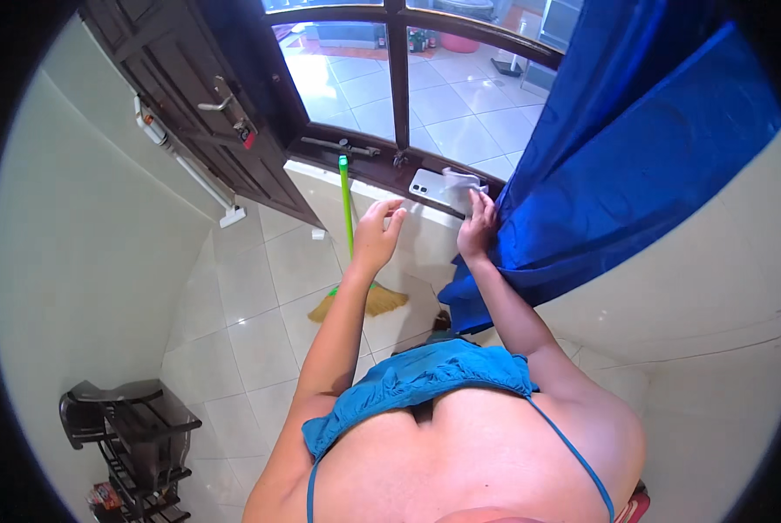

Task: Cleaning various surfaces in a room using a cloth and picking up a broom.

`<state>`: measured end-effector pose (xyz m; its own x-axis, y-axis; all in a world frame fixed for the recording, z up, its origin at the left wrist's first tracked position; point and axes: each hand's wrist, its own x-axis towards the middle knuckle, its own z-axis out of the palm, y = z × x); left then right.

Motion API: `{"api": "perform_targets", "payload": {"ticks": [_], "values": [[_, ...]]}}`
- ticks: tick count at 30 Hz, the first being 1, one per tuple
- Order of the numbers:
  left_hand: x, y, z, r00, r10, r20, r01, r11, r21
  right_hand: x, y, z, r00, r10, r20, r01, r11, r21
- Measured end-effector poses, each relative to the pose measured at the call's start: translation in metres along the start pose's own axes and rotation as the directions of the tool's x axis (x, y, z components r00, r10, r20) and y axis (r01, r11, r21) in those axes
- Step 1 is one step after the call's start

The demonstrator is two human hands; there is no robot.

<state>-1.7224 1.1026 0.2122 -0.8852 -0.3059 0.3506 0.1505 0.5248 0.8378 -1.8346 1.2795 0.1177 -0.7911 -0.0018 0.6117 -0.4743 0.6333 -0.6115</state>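
Note:
My right hand (477, 225) is at the dark wooden window sill, its fingers on a pale, thin crumpled piece of cloth or tissue (461, 181). That piece lies against the right part of a white smartphone (428, 186), which rests on the sill with its camera side up. To the left, my left hand (379, 232) is raised in front of the low wall with fingers curved and apart, holding nothing. Near it, a broom with a green handle (347, 202) leans on the sill, its straw bristles (385, 300) on the floor, partly hidden by my left forearm.
A blue curtain (560, 196) hangs beside my right hand. At the left are an open dark wooden door (188, 85) with keys and a white stick-like cleaning tool (197, 173) against the wall. Dark wooden furniture (135, 431) stands lower left. A small white piece (318, 234) lies on the floor.

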Motion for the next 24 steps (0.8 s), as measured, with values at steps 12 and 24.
{"api": "perform_targets", "payload": {"ticks": [12, 24], "values": [[0.100, -0.131, 0.023, 0.992, -0.008, -0.127, 0.060, 0.911, 0.409, 0.040, -0.050, 0.081, 0.784, -0.528, 0.327, 0.542, 0.838, 0.054], [0.224, -0.047, -0.020, 0.866, 0.413, -0.282, -0.303, 0.882, 0.360, 0.200, -0.093, 0.001, 0.674, -0.606, -0.422, 0.563, 0.792, -0.238]]}}
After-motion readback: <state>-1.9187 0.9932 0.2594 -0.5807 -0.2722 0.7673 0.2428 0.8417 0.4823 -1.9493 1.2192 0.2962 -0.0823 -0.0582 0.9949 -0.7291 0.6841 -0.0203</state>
